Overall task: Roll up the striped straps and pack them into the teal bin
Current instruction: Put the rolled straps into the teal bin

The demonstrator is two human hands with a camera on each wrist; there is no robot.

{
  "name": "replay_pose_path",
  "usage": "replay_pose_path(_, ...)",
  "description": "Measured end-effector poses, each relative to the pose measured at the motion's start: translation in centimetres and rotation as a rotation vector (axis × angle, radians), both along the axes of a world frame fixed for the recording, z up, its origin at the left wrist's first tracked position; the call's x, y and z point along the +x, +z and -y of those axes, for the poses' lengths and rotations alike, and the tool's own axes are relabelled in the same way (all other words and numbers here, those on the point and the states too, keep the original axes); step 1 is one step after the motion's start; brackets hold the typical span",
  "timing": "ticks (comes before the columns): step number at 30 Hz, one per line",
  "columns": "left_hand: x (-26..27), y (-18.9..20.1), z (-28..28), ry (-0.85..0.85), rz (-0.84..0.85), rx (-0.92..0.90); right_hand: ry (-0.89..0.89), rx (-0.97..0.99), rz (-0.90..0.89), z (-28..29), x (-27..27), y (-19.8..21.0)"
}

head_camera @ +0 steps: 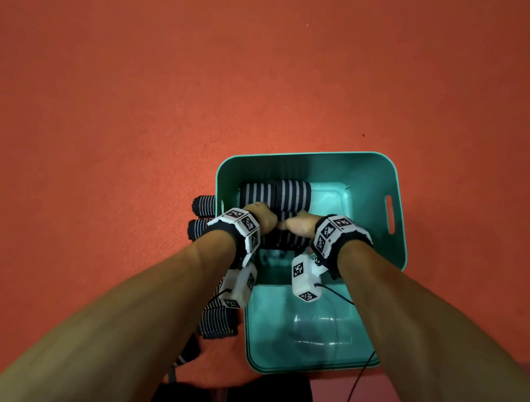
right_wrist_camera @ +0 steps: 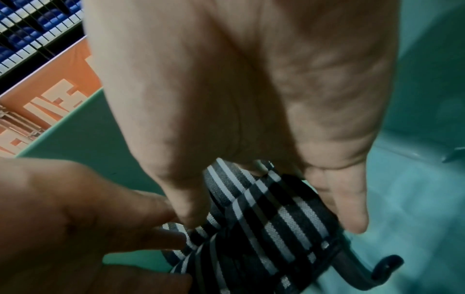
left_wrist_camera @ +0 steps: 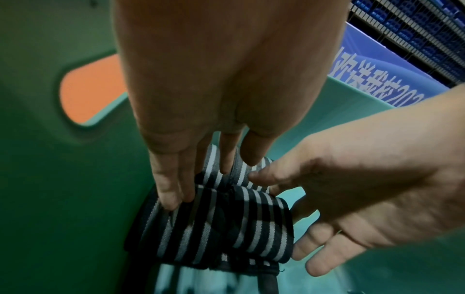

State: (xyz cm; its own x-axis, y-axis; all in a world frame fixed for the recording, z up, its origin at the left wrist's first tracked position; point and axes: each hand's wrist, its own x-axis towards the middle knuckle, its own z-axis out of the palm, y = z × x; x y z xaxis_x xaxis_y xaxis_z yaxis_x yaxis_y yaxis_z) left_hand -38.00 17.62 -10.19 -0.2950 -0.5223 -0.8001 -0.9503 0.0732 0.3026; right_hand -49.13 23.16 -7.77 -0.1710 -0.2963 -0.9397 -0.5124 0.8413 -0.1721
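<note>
— Orange floor, teal bin on it. Rolled straps packed against the far left wall inside.

— More rolls outside, just beside the left wall. Not yet packed.

— Left hand: fingers straight, pressing down on the striped roll. Right hand: fingers relaxed and spread around the same roll, steadying rather than gripping, by the look of it.

— Risks?

— Likely unrolling once released; loose dark loop trailing. Could snag a finger and drag the roll open.
</note>
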Motion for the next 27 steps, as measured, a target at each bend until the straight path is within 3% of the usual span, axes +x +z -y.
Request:
replay_pose_path(2, 0.4, 1.3, 0.2, 0.104, -0.121, 0.007, -0.001, -0.027, -0.083, 0.3, 0.3, 0.4)
replay_pose_path(5, 1.2, 4.0, 0.6, 0.309, -0.506, -0.066, -0.033, -0.175, -0.221, 1.3, 1.4, 2.8)
replay_pose_path(8, 3.2, 7.2, 2.1, 0.339, -0.745, -0.278, -0.089, -0.375, -0.258, 3.2, 3.5, 6.1)
replay_pose_path(10, 5.2, 9.2, 3.4, 0.335, -0.798, -0.383, -0.093, -0.48, -0.24, 4.4, 5.5, 8.2)
replay_pose_path(14, 10.7, 11.2, 5.6, 0.363, -0.764, -0.598, -0.216, -0.764, 0.01, 5.7, 10.6, 10.8)
replay_pose_path(17, 15.0, 10.8, 5.9, 0.372, -0.65, -0.64, -0.189, -0.817, 0.053, 5.3, 14.7, 10.8)
replay_pose_path(22, 21.9, 6.9, 3.5, 0.259, -0.376, -0.476, -0.111, -0.624, 0.222, 3.2, 21.3, 7.6)
replay_pose_path(27, 26.7, 2.9, -0.8, 0.199, -0.234, -0.243, 0.095, -0.496, 0.089, -0.6, 25.1, 2.8)
